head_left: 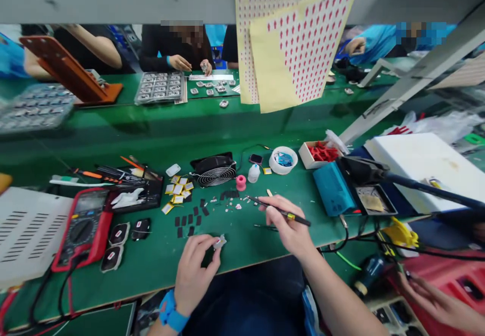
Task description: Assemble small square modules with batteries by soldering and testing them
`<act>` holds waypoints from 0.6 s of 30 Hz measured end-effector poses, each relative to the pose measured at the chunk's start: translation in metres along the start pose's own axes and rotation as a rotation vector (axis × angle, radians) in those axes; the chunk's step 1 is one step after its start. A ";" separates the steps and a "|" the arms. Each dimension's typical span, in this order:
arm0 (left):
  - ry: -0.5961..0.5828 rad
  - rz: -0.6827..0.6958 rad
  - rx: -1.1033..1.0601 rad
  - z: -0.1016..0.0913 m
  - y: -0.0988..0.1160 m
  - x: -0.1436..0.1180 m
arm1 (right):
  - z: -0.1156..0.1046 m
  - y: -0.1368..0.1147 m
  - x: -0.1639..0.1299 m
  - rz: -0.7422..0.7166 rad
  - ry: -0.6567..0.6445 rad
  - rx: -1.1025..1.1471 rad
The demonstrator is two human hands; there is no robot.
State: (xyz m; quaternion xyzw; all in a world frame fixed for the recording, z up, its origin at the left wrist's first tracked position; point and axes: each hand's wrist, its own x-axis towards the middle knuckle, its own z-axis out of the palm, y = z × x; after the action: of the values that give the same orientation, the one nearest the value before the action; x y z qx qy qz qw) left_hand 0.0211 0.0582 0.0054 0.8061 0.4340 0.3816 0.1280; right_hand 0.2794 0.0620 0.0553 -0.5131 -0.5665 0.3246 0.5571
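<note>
Between thumb and fingertips, my left hand (197,264) pinches a small whitish part (219,242) with a reddish mark, just above the green bench. Its exact kind is too small to make out. My right hand (288,225) is closed around black tweezers (290,216), whose tips point left over tiny loose parts (238,206) on the mat. Left of these, several black rectangular pads (190,220) lie in loose rows. A pink spool-shaped holder (241,183) and a small white bottle (253,173) stand just beyond the tweezer tips.
At left are a red multimeter (82,227), a tool tray (151,190) and yellow-edged battery cells (178,189). A fan (215,169) and white tub (283,160) stand behind. To the right sits a teal box-shaped device (333,188). A co-worker's hand (428,295) appears at lower right.
</note>
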 end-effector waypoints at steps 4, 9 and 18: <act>0.000 0.002 -0.030 -0.001 -0.003 0.001 | 0.000 -0.016 0.028 -0.051 0.210 -0.055; -0.155 0.102 -0.066 0.000 -0.010 0.005 | 0.009 -0.035 0.025 -0.102 0.110 -0.082; -0.251 0.001 -0.224 -0.045 0.019 0.018 | 0.063 -0.032 -0.035 -0.177 -0.385 -0.148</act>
State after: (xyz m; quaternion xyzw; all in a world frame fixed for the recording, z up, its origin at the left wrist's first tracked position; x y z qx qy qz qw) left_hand 0.0060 0.0556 0.0552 0.8283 0.3689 0.3238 0.2703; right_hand 0.2062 0.0332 0.0639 -0.4294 -0.7275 0.3241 0.4257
